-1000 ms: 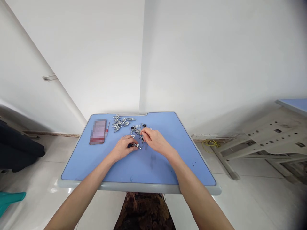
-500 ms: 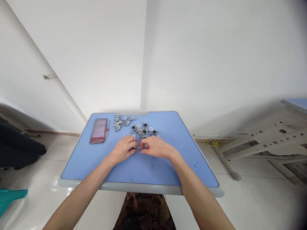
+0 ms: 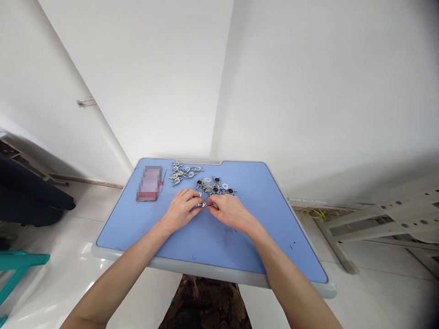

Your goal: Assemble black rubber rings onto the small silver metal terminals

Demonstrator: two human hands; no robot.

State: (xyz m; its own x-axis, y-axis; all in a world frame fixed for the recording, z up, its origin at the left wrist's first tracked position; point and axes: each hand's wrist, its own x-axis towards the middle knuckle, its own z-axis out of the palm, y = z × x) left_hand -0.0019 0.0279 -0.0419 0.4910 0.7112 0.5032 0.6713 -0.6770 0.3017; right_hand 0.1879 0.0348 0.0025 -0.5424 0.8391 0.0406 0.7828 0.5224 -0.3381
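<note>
My left hand is closed over the blue table, its thumb and fingers pinching a small silvery metal fitting that sticks out toward the right. Close beside it, my right hand has thumb and fingertips pressed together at the fitting's right end. Whatever those right fingertips grip is too small or hidden to name. Just beyond both hands lies a pile of loose metal parts, some with round black pieces, along with flat oval plates. Several similar silvery fittings form a group farther back to the left.
A blurred-out phone-shaped object lies at the left of the blue table, with a thin screwdriver-like tool alongside. White walls stand behind. A teal stool is at lower left, another table's frame at right.
The view has shifted, so the table appears slightly farther right. My right hand's fingers have come closer together at the fitting, which shows more clearly in my left hand.
</note>
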